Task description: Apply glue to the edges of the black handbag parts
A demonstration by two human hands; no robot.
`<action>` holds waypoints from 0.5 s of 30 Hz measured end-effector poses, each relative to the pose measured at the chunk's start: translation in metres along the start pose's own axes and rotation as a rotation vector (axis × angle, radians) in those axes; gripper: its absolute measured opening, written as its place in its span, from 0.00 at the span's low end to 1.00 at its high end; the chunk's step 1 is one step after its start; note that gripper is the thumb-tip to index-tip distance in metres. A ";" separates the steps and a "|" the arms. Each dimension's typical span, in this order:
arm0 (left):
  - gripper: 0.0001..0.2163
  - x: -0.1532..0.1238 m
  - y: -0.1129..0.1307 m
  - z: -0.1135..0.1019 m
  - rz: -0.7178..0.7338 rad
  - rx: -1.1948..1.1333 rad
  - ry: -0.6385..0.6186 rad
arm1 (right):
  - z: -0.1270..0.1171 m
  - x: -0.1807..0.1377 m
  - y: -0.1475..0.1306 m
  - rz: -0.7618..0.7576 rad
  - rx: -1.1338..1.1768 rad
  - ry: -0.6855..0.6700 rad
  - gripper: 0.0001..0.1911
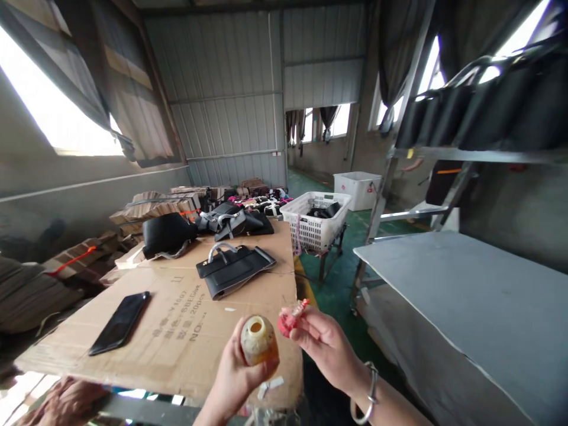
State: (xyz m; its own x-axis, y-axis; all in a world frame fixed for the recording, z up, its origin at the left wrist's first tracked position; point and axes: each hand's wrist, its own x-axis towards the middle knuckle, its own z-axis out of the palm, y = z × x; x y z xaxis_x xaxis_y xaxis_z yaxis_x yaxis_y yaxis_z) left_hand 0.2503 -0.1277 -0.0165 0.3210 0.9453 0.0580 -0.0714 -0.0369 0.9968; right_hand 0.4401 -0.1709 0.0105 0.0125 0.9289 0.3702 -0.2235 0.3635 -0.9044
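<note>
Your left hand (237,370) is wrapped round the bottle (260,349), fingers on one side and thumb across the front, over the near end of the table (173,367). The bottle's mouth is uncovered and faces up towards you. Your right hand (328,340) is closed to a pinch on the red cap (287,323), just beside the bottle and apart from it.

With the mouth bare, a tilt or a knock from the right hand could spill the amber contents; I can't tell how full it is. Too hard a squeeze might push some out if the wall is soft. A loose pinch could drop the cap over the table's edge. A splash forward could mark the black bag (233,269).
</note>
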 end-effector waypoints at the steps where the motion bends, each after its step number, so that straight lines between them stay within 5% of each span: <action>1: 0.31 -0.005 -0.001 0.011 -0.026 -0.026 -0.050 | -0.001 -0.001 -0.006 -0.027 -0.039 -0.022 0.15; 7: 0.31 -0.020 -0.001 0.057 -0.099 -0.042 -0.319 | -0.026 -0.019 -0.037 -0.044 -0.196 -0.159 0.21; 12: 0.36 -0.027 0.017 0.076 -0.249 -0.013 -0.572 | -0.053 -0.037 -0.068 0.004 -0.243 -0.304 0.20; 15: 0.38 -0.028 0.010 0.088 -0.265 0.070 -0.619 | -0.067 -0.048 -0.084 0.006 -0.378 -0.313 0.18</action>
State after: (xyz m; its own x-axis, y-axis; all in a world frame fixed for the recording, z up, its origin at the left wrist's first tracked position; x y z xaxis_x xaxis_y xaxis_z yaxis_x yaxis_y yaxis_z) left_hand 0.3233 -0.1833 -0.0035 0.8025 0.5660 -0.1889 0.1394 0.1299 0.9817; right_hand 0.5236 -0.2414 0.0544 -0.2938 0.8860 0.3587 0.1472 0.4127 -0.8989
